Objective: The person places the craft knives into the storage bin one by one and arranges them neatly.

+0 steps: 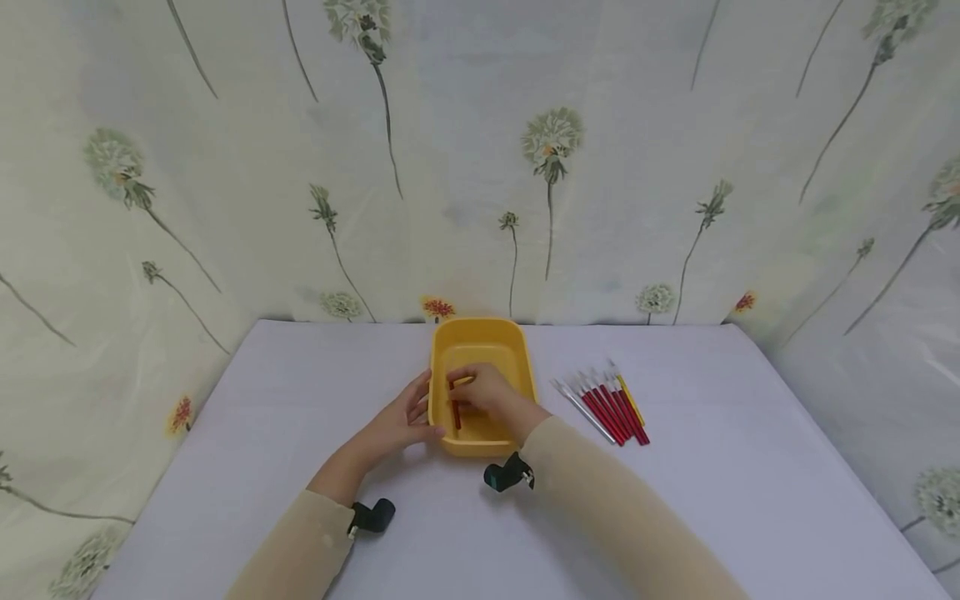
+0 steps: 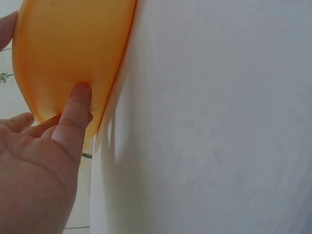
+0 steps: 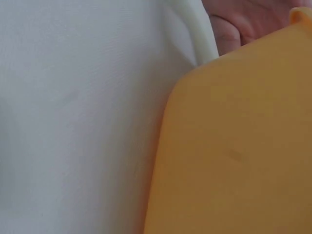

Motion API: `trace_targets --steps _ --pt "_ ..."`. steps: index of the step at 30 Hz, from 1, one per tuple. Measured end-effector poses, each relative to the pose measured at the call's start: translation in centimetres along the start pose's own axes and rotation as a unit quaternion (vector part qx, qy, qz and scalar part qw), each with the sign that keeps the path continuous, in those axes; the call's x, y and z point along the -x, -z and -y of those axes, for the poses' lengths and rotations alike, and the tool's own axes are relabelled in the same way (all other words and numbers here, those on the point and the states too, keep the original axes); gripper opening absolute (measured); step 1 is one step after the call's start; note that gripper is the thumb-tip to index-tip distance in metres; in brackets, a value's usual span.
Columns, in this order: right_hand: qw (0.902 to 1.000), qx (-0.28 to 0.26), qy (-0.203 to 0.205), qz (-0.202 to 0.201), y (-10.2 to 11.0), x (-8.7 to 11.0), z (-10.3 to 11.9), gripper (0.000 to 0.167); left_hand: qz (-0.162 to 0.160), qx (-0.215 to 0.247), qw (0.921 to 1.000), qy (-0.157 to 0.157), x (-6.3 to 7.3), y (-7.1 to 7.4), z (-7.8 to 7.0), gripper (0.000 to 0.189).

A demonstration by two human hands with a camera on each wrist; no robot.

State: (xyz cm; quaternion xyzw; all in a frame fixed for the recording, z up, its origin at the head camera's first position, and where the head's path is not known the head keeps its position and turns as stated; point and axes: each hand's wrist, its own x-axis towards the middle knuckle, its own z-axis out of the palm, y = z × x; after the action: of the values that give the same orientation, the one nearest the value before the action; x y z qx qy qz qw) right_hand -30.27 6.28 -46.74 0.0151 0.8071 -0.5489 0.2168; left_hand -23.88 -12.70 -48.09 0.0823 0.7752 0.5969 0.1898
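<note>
Actually, the right hand [image 1: 487, 390] reaches down inside the yellow tray [image 1: 480, 448], its fingertips pinching the upper end of a slim red stick [image 1: 456, 414] that lies near the tray's left wall and points toward the near end. The left hand [image 1: 397, 421] has its fingers spread along the outside of that same wall, with the thumb by the near left corner; the left wrist view shows one fingertip pressing against the smooth plastic. The tray stands lengthwise on the white desk [image 1: 757, 433], near its far edge. Just to the right of the tray, well within the desk's edges, a fan of red-handled brushes [image 1: 617, 408] lies with pale tips pointing away from the person. A silver brush [image 1: 587, 415] borders the bunch on the left and a yellow brush [image 1: 632, 401] on the right. Both arms wear beige sleeves, the left sleeve [image 1: 300, 542] and the right sleeve [image 1: 622, 517], and a small black device sits at each wrist. Behind the desk hangs a pale backdrop [image 1: 450, 167] printed with dandelions and a few orange-red flowers.
</note>
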Motion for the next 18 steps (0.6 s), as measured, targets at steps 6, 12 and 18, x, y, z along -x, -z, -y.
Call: trace_targets --steps 6,12,18 --pt "0.9998 0.012 -0.009 -0.015 -0.47 0.11 0.04 0.032 0.003 0.004 1.0 -0.002 -0.1 0.04 0.17 0.1" --pt "0.9997 0.004 -0.008 -0.023 -0.63 -0.05 0.05 0.031 0.003 0.003 1.0 -0.003 -0.26 0.1 0.45 0.1" --pt "0.9991 0.001 0.001 -0.043 -0.6 -0.64 -0.25 0.028 0.003 0.006 1.0 -0.005 -0.4 0.1 0.64 0.099"
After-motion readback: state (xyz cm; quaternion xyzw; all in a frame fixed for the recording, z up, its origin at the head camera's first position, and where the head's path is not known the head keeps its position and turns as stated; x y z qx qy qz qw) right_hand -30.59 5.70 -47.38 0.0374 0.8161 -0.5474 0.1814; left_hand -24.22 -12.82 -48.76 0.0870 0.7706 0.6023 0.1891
